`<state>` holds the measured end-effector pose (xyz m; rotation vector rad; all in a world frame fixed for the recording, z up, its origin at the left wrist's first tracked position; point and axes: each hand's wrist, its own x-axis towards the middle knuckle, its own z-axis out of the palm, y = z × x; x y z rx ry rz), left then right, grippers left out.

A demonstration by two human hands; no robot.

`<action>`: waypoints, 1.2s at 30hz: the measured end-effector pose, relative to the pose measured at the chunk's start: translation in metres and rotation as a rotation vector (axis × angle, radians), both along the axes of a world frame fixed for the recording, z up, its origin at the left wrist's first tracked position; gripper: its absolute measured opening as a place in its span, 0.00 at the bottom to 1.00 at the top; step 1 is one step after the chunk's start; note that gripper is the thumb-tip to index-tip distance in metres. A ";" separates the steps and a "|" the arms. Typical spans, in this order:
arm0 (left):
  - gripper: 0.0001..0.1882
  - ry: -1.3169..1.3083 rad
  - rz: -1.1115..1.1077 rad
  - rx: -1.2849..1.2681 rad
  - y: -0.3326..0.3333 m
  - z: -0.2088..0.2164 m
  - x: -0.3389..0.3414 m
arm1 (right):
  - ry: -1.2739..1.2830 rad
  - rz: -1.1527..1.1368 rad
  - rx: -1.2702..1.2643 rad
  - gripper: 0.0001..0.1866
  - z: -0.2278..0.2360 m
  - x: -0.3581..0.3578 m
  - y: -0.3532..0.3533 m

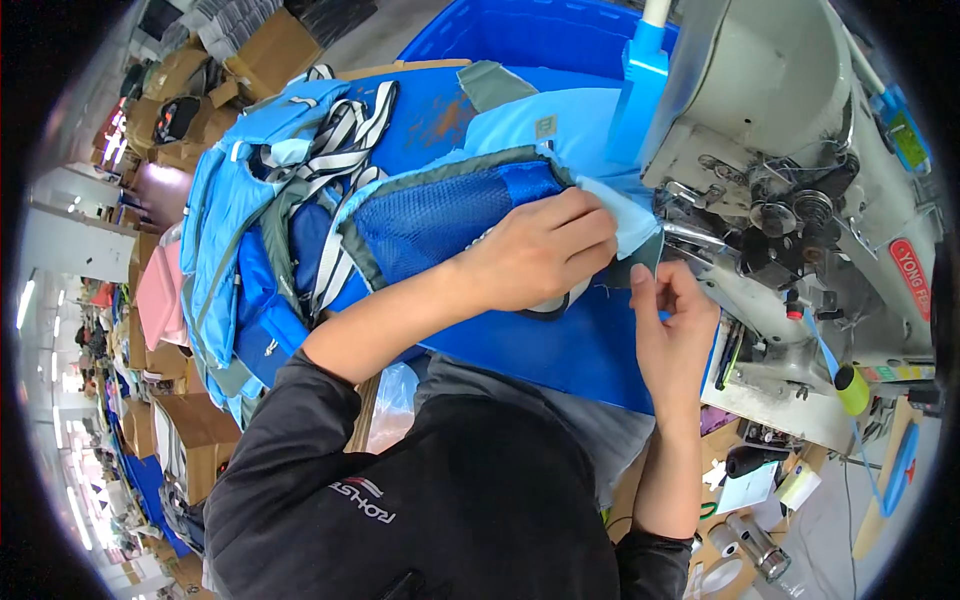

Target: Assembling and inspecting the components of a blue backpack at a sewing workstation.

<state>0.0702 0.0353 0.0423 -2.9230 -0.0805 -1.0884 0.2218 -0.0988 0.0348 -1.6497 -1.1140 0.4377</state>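
Observation:
A light blue bag panel [590, 115] with a blue mesh pocket [430, 225] bordered in dark grey-green binding lies on the blue work table [540, 365]. My left hand [545, 245] is closed on the panel's edge beside the pocket, its fingertips hidden behind the knuckles. Thumb and forefinger of my right hand [675, 320] pinch the panel's dark grey-green corner, just in front of the sewing machine [760, 210]. Part of the edge runs in toward the machine's needle area, where the detail is hard to make out.
To the left hang light blue bag pieces [215, 250] with striped black-and-white straps [350, 130]. A blue plastic bin [520, 35] stands behind the table. Cardboard boxes [195, 435] stack up at the far left. Spools and small tools [760, 545] lie at lower right.

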 end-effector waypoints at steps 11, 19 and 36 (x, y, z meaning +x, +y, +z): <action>0.17 -0.095 0.026 -0.053 -0.023 -0.015 0.012 | 0.179 0.092 -0.047 0.07 -0.006 0.008 -0.002; 0.18 -0.174 -0.017 -0.150 -0.026 -0.016 0.019 | 0.303 0.094 0.005 0.05 -0.016 0.006 -0.006; 0.17 -0.204 -0.042 -0.057 0.001 -0.015 0.034 | 0.444 0.101 0.029 0.06 -0.013 0.013 0.014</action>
